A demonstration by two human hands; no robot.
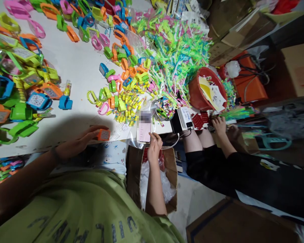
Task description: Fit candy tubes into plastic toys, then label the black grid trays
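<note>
My two hands at the edge of a white table (63,57), seen from above. My left hand (84,140), with a dark band (55,154) at the wrist, reaches in over the near edge. Its fingers lie extended against an orange toy watch (104,135), which sits at that edge with its face turned up toward me; my thumb is hidden, so I cannot tell whether the watch is pinched or only touched. My right hand (155,146) has its fingers curled together, the tips at the lower right corner of a phone (144,131) with a pink screen, its upper part blurred; whether I grip the phone or merely touch it, I cannot tell. Just beyond the phone lies a heap of small yellow tubes (128,111), with small coloured pieces (166,106) beside it. More toy watches (42,99) are spread across the left and far parts of the table. Farther right are a tangled mass of green strips (178,50) and a red bowl (195,91) holding paper. A co-worker's hand (219,125) rests near a red sheet (198,121). Below my right forearm stands an open cardboard box (134,172) containing clear plastic.
</note>
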